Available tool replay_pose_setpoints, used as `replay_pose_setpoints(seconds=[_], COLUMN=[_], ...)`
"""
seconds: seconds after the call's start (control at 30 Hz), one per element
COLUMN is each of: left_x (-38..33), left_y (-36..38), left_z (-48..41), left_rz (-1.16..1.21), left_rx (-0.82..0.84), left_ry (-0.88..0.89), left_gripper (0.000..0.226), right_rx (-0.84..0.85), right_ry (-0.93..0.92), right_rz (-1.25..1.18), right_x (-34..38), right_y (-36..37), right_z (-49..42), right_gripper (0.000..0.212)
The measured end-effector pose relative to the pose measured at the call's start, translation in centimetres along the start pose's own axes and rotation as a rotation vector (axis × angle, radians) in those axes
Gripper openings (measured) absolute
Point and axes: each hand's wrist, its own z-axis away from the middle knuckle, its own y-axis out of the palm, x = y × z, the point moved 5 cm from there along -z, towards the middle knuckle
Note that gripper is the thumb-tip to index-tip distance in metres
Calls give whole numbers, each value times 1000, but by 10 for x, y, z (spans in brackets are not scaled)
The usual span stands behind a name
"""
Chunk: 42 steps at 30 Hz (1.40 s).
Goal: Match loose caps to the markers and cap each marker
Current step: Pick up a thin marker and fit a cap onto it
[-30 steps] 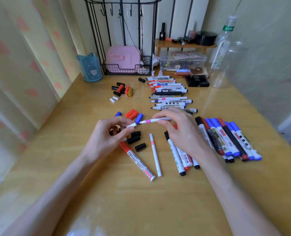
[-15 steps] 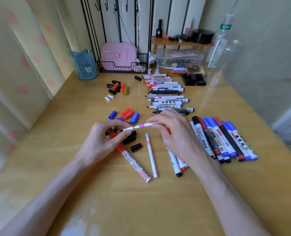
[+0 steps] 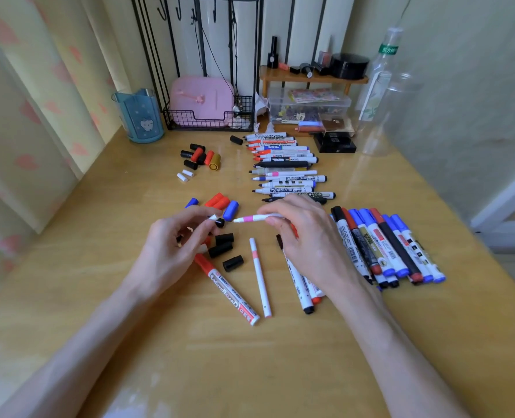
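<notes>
White cap (image 3: 213, 218) now off pink mkr (image 3: 251, 219) tip.

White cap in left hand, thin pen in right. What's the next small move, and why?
Probably slide the cap onto the bare tip of the pen. The left hand pinches the cap facing the tip, the right hand holds the pen level, a small gap separates them, and both are white and slim, so they likely match.

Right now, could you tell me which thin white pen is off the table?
The pink-banded pen in the right hand; the other two lie on the table, one near, one in the far row.
</notes>
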Motion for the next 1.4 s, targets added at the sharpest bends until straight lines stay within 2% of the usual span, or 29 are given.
replay_pose_setpoints(seconds=[0.1,0.23,0.4,0.67,0.83,1.1,1.4], left_x=[-4,-11,-8,-1,-3,-7,-7], left_y=[1,-2,0,0,4,7,14], left_z=[2,1,2,0,1,4,6], left_rz=[58,-38,197,200,143,82,92], left_rx=[-2,-90,-95,-40,2,12,-31], left_ry=[-23,85,-42,-45,-18,9,-5], left_gripper=[12,7,15,17,8,7,6], right_rx=[-15,-23,-21,-28,-7,5,-102], right_ry=[11,25,17,-7,-33,-76,-57], right_rz=[12,4,-3,-27,-22,-33,-42], right_x=[-1,-1,0,4,4,10,17], right_y=[-1,-2,-2,-3,4,9,8], right_z=[1,1,2,1,2,4,5], right_gripper=[18,18,19,19,18,17,27])
